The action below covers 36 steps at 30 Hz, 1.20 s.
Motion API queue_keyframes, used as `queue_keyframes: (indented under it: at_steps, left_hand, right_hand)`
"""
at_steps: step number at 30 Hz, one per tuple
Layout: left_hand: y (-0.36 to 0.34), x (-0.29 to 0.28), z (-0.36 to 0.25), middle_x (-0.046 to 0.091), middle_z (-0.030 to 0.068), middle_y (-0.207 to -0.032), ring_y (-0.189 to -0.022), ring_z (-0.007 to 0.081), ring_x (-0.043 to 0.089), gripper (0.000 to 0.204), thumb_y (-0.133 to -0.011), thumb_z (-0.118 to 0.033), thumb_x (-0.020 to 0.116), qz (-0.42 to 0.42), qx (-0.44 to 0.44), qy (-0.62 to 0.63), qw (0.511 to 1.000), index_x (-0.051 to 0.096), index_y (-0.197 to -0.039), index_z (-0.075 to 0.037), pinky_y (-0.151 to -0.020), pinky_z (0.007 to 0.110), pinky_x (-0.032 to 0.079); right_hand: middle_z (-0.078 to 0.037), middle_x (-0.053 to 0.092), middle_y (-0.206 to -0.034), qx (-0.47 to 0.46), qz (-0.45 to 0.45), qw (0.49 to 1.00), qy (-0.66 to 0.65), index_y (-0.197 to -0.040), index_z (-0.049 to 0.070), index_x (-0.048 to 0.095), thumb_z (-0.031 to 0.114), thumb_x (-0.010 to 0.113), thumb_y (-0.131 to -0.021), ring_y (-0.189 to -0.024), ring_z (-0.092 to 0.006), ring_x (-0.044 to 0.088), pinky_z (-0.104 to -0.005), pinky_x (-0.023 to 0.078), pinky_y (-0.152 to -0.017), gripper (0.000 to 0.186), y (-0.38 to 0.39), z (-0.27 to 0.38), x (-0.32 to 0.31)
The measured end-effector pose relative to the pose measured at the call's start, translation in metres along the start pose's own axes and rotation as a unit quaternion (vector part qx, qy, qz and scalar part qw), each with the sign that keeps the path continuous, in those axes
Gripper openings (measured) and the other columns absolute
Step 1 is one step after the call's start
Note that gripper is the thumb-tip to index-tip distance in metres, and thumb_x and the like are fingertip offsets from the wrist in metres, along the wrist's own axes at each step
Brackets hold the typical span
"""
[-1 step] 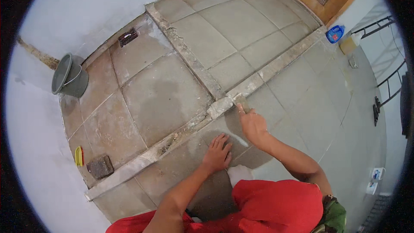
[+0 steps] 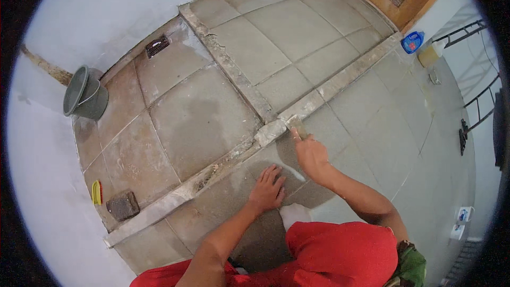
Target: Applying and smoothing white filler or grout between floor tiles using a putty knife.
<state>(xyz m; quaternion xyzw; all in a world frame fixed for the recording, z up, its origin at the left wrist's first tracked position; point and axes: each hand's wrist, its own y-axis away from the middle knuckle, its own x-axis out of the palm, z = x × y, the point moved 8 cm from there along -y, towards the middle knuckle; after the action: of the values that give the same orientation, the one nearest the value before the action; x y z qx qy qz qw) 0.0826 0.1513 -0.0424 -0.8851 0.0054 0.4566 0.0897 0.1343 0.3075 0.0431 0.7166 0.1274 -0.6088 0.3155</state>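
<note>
My right hand [image 2: 312,158] is closed round the handle of a small flat tool with a brownish, blade-like end [image 2: 296,126], which looks like a scraper. Its end rests against the raised pale ledge [image 2: 271,133], where another ledge [image 2: 228,66] joins it. Most of the handle is hidden in my fist. My left hand [image 2: 267,190] lies palm down on the floor tiles, fingers spread and holding nothing. Between my hands a slim white curved strip [image 2: 292,171] lies on the floor; I cannot make out what it is.
Beyond the ledge at left stand a grey bucket [image 2: 85,94], a dark rough block [image 2: 123,205] and a yellow brush [image 2: 96,192]. A drain grate [image 2: 157,46] is set into the far tiles. At the far right are a blue bottle [image 2: 412,42] and a black ladder-like frame [image 2: 481,103].
</note>
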Motion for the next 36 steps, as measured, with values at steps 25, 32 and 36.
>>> queue_keyframes:
  at_steps: [25,32,36]
  left_hand:
    - [0.001,0.002,0.000,0.045,0.0199,-0.145,-0.144,0.0381,0.033,0.044,-0.088,-0.025,0.062,0.018,-0.011,-0.001,1.000,0.060,-0.126,-0.004,-0.122,0.052,0.024]
    - [0.001,0.003,0.002,0.044,0.0200,-0.146,-0.145,0.0380,0.032,0.044,-0.088,-0.025,0.060,0.020,-0.007,-0.007,1.000,0.060,-0.127,-0.005,-0.122,0.052,0.023]
    - [0.003,0.006,0.004,0.044,0.0201,-0.147,-0.146,0.0381,0.032,0.044,-0.089,-0.026,0.060,0.033,-0.017,-0.010,0.999,0.060,-0.127,-0.004,-0.122,0.052,0.023]
  right_hand:
    - [-0.026,0.066,-0.102,0.003,0.009,1.000,-0.021,-0.156,0.010,0.035,0.004,0.056,-0.089,-0.083,-0.0361,0.072,-0.0424,0.060,-0.068,0.070,-0.004,-0.005,0.001]
    - [-0.027,0.065,-0.100,-0.001,-0.007,1.000,-0.026,-0.155,0.009,0.036,0.003,0.056,-0.089,-0.082,-0.0372,0.072,-0.0431,0.060,-0.067,0.070,-0.004,-0.004,0.000]
    - [-0.027,0.066,-0.099,-0.009,-0.008,1.000,-0.020,-0.155,0.009,0.036,0.003,0.056,-0.089,-0.082,-0.0376,0.072,-0.0435,0.060,-0.067,0.069,-0.004,-0.002,-0.002]
